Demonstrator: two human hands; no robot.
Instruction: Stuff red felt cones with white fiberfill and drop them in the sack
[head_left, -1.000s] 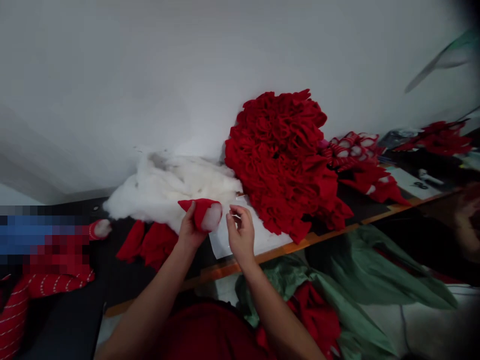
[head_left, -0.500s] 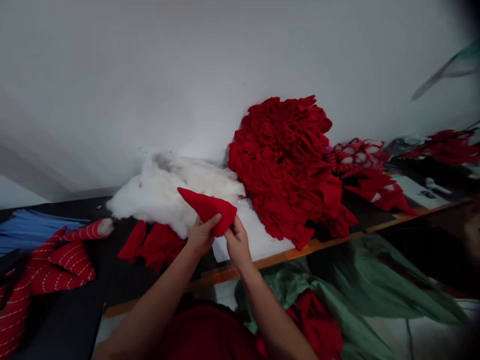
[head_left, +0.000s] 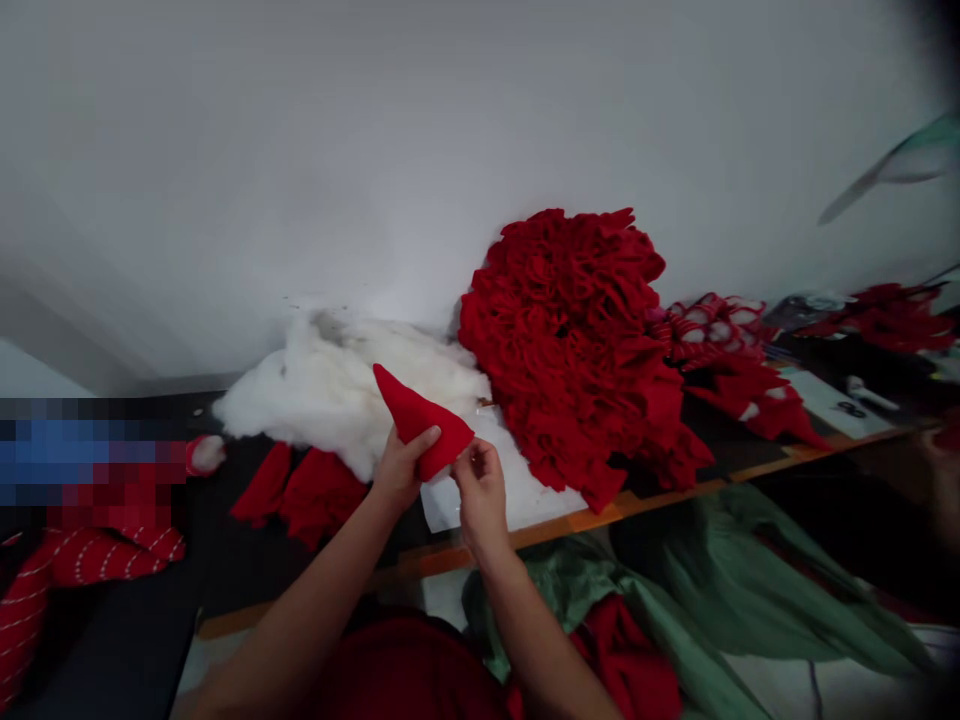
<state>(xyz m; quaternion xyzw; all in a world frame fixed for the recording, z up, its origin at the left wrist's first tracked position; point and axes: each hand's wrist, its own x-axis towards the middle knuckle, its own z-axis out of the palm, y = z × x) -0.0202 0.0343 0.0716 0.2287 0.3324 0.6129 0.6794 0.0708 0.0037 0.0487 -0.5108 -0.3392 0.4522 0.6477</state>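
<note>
A small red cone-shaped hat (head_left: 424, 425) of felt-like cloth is held over the table edge, its tip pointing up and to the left. My left hand (head_left: 403, 468) grips its lower left side, the thumb lying across the front of the cloth. With bent fingers, my right hand (head_left: 482, 490) pinches at the hat's right lower corner, by the open edge. Behind the hat spreads a heap of white stuffing (head_left: 322, 385). Two or more red cloth pieces (head_left: 322, 495) lie left of my left hand. A white sheet (head_left: 517, 475) is under and behind my right hand.
A tall pile of red cloth pieces (head_left: 562, 340) leans against the wall. Red striped items (head_left: 82, 560) lie at the left, partly pixelated. Further right are striped pieces (head_left: 712, 330) and more red cloth (head_left: 765, 395). Green fabric (head_left: 780, 580) hangs below the table edge.
The hat has turned so that its tip points more upward. My right hand has shifted slightly right and down, its fingers now bent at the hat's corner.
</note>
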